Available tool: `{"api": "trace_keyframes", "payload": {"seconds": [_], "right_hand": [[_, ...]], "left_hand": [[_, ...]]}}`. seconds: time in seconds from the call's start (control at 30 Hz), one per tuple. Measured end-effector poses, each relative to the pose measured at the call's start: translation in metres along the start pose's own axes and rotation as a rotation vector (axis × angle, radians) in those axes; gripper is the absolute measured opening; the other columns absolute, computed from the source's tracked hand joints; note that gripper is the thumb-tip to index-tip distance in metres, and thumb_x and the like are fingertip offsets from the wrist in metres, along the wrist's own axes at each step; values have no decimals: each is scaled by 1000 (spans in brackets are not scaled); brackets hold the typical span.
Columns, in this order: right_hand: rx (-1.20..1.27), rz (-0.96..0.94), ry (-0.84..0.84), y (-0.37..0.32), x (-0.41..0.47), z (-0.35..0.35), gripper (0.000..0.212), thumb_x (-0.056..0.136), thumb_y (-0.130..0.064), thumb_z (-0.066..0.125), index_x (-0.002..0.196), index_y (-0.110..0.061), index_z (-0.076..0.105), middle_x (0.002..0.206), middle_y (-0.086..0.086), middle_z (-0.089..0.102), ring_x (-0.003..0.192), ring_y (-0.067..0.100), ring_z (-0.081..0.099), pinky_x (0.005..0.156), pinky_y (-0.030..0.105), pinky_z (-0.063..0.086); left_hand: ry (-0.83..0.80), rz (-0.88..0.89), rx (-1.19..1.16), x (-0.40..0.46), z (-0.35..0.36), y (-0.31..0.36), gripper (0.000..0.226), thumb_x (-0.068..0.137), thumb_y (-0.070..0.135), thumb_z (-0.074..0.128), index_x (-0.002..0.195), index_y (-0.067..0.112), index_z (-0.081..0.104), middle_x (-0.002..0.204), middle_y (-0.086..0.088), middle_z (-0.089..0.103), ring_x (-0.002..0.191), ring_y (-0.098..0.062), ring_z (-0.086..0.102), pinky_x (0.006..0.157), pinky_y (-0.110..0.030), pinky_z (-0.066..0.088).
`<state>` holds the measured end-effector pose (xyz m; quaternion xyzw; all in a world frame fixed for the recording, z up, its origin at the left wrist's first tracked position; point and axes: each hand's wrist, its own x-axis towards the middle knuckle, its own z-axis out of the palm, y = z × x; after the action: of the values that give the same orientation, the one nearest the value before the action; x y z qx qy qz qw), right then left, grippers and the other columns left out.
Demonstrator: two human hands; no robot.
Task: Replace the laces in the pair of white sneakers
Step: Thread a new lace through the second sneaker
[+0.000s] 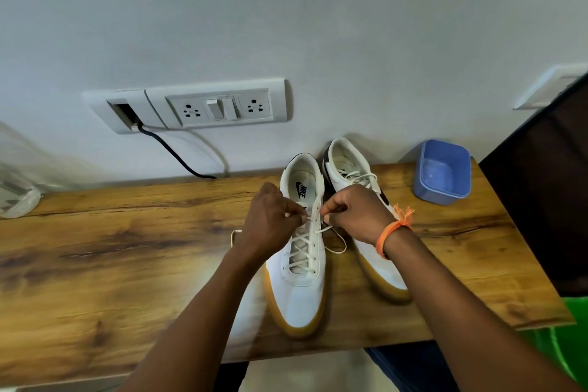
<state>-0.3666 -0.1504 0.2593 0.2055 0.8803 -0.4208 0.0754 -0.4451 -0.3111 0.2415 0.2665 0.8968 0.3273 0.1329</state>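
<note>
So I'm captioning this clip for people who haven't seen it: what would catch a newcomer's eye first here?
First, the two hands meeting mid-frame: the left hand and right hand each pinch an end of the white lace on the near sneaker. The second sneaker lies just right of it on the wooden table. Then the orange wrist thread and the blue tub at the table's back right.

A wooden counter [111,248] with dark grain runs along the wall. Two white sneakers stand on it side by side, toes toward the person: one sneaker [300,289] under the left hand [270,219], the other sneaker [378,267] under the right hand [359,213]. A blue plastic tub [444,172] sits beyond the right hand, near the wall.
</note>
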Motion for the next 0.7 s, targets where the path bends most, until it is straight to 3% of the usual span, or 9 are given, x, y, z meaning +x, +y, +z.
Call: {"api": "trace_keyframes", "payload": {"seconds": [0.1, 0.17, 0.3, 0.37, 0.47, 0.53, 0.7], "right_hand": [[-7, -1, 2, 1, 0, 0, 15, 81, -7, 72, 88, -19, 78, 77, -9, 69, 76, 3, 63, 67, 13, 43], [1, -8, 1, 1, 0, 1, 16, 81, -6, 72, 90, -18, 78, 85, -6, 73, 82, 7, 65, 76, 17, 48], [-12, -19, 11, 1, -1, 2, 16, 80, -6, 73, 90, -18, 78, 90, -2, 75, 85, 9, 67, 81, 22, 49], [-9, -26, 17, 0, -1, 3, 14, 79, -9, 75, 89, -18, 78, 89, -3, 75, 84, 9, 67, 83, 24, 51], [-27, -41, 39, -2, -3, 5, 10, 75, -15, 81, 84, -18, 79, 84, -4, 74, 79, 9, 67, 82, 28, 54], [-40, -41, 64, -2, -4, 7, 7, 73, -17, 83, 79, -17, 78, 78, -5, 74, 74, 8, 67, 78, 30, 55], [-181, -18, 124, -5, -3, 14, 11, 78, -23, 77, 69, -21, 71, 74, -8, 71, 74, 13, 65, 77, 37, 55]], "left_hand": [[-33, 7, -4, 1, 4, -1, 17, 82, 20, 76, 99, 22, 80, 81, 4, 44, 92, -10, 36, 66, -21, 25], [-41, 18, 11, 1, 7, -4, 16, 81, 20, 76, 97, 24, 80, 86, 0, 47, 94, -13, 38, 69, -22, 26], [0, 9, -50, 1, 13, -6, 15, 81, 16, 78, 96, 18, 81, 77, 8, 47, 93, -12, 38, 76, -25, 30], [-40, -35, -176, 0, 16, -7, 11, 79, 13, 78, 90, 15, 81, 71, 2, 57, 82, -10, 45, 73, -24, 34], [-86, -79, -299, 1, 19, -11, 7, 77, 7, 78, 79, 13, 81, 62, -4, 69, 60, -17, 60, 64, -38, 52], [-101, -136, -295, 2, 18, -10, 7, 78, 9, 79, 82, 14, 81, 70, 0, 74, 72, -23, 70, 73, -43, 59], [-119, -167, -187, 4, 16, -9, 10, 80, 17, 80, 90, 15, 81, 87, 0, 75, 88, -18, 68, 84, -39, 56]]}}
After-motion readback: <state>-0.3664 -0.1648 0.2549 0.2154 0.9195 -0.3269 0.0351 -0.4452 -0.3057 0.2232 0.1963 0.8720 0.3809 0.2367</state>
